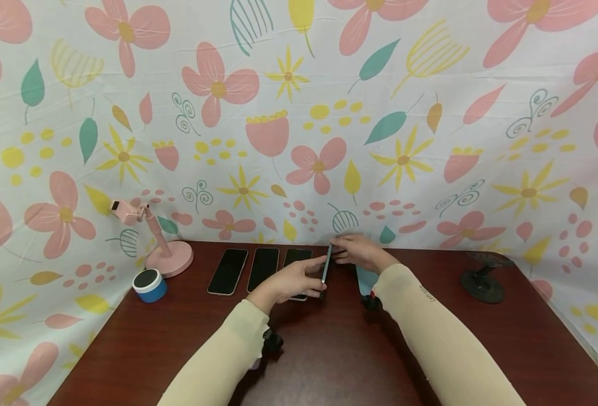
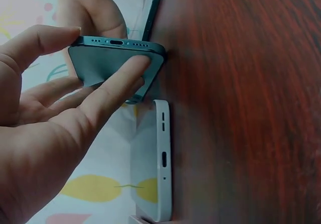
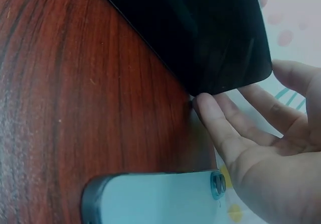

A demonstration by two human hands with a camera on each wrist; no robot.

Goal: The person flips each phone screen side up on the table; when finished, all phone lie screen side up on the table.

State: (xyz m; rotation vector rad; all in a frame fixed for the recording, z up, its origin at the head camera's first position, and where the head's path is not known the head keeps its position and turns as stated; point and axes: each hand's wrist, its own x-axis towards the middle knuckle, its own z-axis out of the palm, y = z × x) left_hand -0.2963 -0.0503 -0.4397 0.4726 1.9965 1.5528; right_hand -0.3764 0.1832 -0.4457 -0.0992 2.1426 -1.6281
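Observation:
A teal-edged smartphone (image 1: 326, 264) is held up on its side over the table between both hands. My left hand (image 1: 296, 279) grips the end with the charging port, thumb and fingers at opposite edges. At the other end, my right hand (image 1: 357, 252) holds the phone by its corners with thumb and fingertips; the phone's black screen (image 3: 200, 33) faces the right wrist camera. Beneath the right wrist lies a light blue phone (image 3: 155, 196), back up, its camera bump showing. Left of the held phone, a black-screened phone (image 1: 298, 256) is partly hidden by my left hand.
Two more black-screened phones (image 1: 228, 272) lie in a row at the table's back left. A pink stand (image 1: 169, 259) and a blue round container (image 1: 149, 287) are farther left. A dark stand (image 1: 482, 286) is at the right. Flowered cloth (image 1: 299, 113) hangs behind the table.

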